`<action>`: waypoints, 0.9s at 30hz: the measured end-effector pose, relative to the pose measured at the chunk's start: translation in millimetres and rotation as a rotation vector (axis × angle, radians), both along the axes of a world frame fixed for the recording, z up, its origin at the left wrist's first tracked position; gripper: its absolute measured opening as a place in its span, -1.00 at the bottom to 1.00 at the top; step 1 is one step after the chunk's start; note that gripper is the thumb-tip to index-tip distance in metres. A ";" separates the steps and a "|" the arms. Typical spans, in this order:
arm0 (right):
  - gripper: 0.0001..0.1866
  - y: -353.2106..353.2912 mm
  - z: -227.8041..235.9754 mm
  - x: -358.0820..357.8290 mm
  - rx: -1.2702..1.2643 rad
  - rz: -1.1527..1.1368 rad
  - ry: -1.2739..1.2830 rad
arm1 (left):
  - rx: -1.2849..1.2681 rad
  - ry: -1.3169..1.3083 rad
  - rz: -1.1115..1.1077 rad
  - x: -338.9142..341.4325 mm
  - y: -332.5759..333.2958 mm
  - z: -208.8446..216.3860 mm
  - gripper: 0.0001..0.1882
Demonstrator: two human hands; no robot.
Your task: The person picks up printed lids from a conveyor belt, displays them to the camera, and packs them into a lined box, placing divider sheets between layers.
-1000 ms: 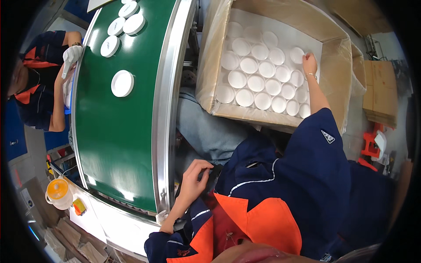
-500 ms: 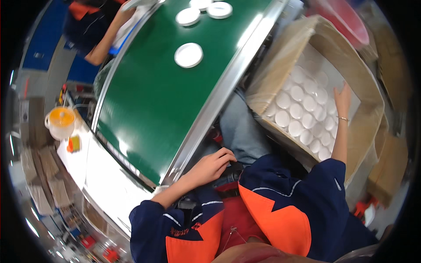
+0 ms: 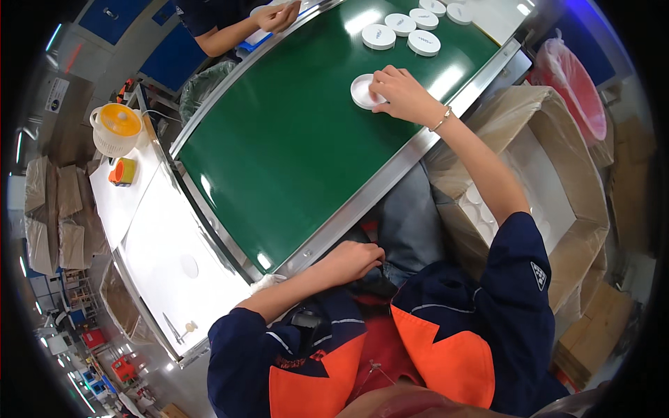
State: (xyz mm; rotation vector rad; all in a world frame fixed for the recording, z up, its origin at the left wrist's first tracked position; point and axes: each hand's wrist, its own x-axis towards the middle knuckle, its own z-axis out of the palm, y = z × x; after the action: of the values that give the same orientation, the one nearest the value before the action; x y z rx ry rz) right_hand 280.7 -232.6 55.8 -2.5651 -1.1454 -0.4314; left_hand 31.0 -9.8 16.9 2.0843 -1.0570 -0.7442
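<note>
A round white lid [image 3: 362,89] with a raised rim lies on a green conveyor belt [image 3: 279,160]. My right hand [image 3: 404,94] reaches across the belt's metal edge and grips the lid by its right side, thumb and fingers closed on it. Beyond it, several white lids [image 3: 378,37] with dark markings on top sit in a loose cluster at the far end of the belt. My left hand [image 3: 352,262] rests over my lap near the belt's near corner, its fingers curled together, with nothing seen in it.
An open plastic-lined carton [image 3: 557,181] of white round pieces stands right of my legs, partly behind my right arm. Behind it is a pink bin [image 3: 571,87]. Left, a white table [image 3: 167,258] bears an orange-topped container [image 3: 117,130]. Across the belt, another person's hand [image 3: 275,17] shows.
My right hand has left the carton and now grips a lid on the belt. The view has turned, bringing more far lids into sight. My left hand stays over my lap.
</note>
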 end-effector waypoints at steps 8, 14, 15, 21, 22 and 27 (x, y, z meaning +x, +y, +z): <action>-0.75 16.7 48.2 -121.5 1.612 0.326 1.215 | -0.065 0.002 0.021 -3.3 -2.9 -8.0 -0.84; -0.55 29.7 69.6 -191.2 2.284 0.553 1.446 | -0.086 -0.013 0.008 -1.1 -7.1 -6.3 -0.85; -0.56 30.9 71.5 -195.2 2.301 0.584 1.456 | -0.091 -0.012 0.008 -1.2 -7.6 -5.6 -0.85; -0.56 30.4 77.3 -203.9 2.326 0.617 1.450 | -0.128 -0.022 0.031 -0.2 -9.1 -2.0 -0.88; -0.55 30.2 77.7 -204.9 2.319 0.593 1.431 | -0.130 -0.025 0.036 0.2 -9.2 -1.0 -0.88; -0.53 29.2 78.4 -208.2 2.303 0.641 1.426 | -0.151 -0.041 0.104 3.2 -9.9 4.8 -0.87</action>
State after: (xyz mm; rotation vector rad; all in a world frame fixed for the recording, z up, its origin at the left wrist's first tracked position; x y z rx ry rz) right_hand 72.6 -203.4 134.2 -0.0461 -0.1518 0.2664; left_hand 34.2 -19.7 21.6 2.0156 -0.9873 -0.5551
